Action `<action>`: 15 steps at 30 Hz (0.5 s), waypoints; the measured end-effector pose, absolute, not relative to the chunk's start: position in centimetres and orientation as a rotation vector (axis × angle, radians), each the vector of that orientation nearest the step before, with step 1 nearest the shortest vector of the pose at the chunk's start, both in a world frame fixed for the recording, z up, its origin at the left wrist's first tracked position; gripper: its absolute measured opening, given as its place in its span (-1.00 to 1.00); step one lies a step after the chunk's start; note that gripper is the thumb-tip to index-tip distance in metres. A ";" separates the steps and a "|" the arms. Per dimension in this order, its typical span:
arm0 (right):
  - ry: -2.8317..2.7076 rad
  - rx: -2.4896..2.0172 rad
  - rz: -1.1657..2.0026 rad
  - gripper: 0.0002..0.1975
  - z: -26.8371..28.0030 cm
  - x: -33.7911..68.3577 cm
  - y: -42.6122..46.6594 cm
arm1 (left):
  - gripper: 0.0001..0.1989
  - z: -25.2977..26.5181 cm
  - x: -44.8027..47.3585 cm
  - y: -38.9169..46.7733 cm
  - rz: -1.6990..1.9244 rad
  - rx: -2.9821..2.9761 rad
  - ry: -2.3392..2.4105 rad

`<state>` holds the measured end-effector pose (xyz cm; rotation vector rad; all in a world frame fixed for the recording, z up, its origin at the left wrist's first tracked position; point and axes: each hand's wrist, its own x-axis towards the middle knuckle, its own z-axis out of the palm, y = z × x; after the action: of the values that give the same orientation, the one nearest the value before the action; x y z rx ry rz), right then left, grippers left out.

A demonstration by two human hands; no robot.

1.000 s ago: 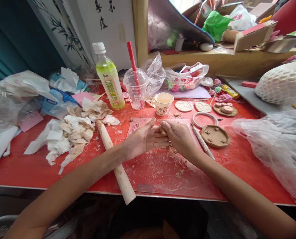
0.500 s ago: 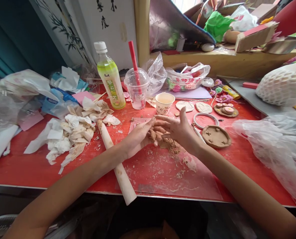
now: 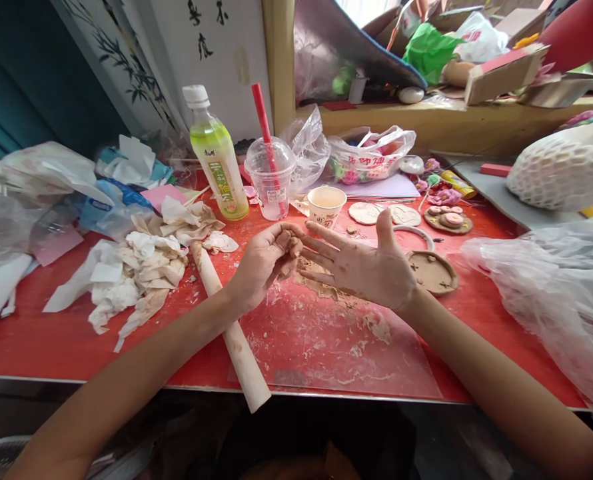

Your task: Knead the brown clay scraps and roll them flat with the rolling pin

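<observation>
My left hand point(image 3: 269, 263) is closed, its fingers curled in beside the fingertips of the other hand. Brown clay smears show on those curled fingers, and whatever they hold is hidden. My right hand point(image 3: 369, 263) is open, palm up with fingers stretched to the left and thumb raised; small clay specks dot the palm. Under both hands lies a clear plastic sheet point(image 3: 326, 353) with brown clay crumbs point(image 3: 321, 288) on it. A pale rolling pin point(image 3: 244, 363) rests beneath my left wrist. Just behind my right hand is a round clay dish point(image 3: 434, 272), partly covered.
A paper cup point(image 3: 326, 203), a lidded plastic cup with a red straw point(image 3: 271, 177) and a green drink bottle point(image 3: 219, 163) stand behind. Crumpled tissues point(image 3: 139, 273) lie left, a plastic bag point(image 3: 541, 287) right. Flat clay pieces point(image 3: 366, 213) and a ring point(image 3: 419, 233) sit at the back right.
My hands have drawn apart a little from their overlap. The left fingers have curled in, and my right hand has turned its palm upward with fingers spread.
</observation>
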<state>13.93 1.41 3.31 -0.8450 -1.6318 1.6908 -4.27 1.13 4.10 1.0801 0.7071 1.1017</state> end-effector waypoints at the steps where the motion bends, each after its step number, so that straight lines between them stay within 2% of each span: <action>1: -1.623 -0.835 1.700 -0.10 3.4 13.9 1.4 | -0.93 4.1 -4.2 1.1 1.107 1.079 0.699; 7: -1.446 -0.819 1.659 -0.11 3.6 14.4 2.5 | -0.77 3.9 -4.0 1.2 1.189 1.103 0.732; 9: -1.376 -0.967 1.502 -0.26 3.5 15.4 3.4 | -0.77 3.8 -4.1 1.3 1.159 1.116 0.770; 12: -1.297 -1.196 1.169 -0.61 3.9 17.6 4.4 | -0.82 3.8 -4.4 1.6 1.098 1.074 0.806; 15: -1.521 -1.356 0.947 -0.76 4.8 19.6 4.2 | -0.81 3.7 -4.6 1.8 1.033 1.024 0.845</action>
<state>19.59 4.21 4.79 -1.3560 -1.5214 0.9468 -4.58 1.83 3.75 1.0238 0.8448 1.0334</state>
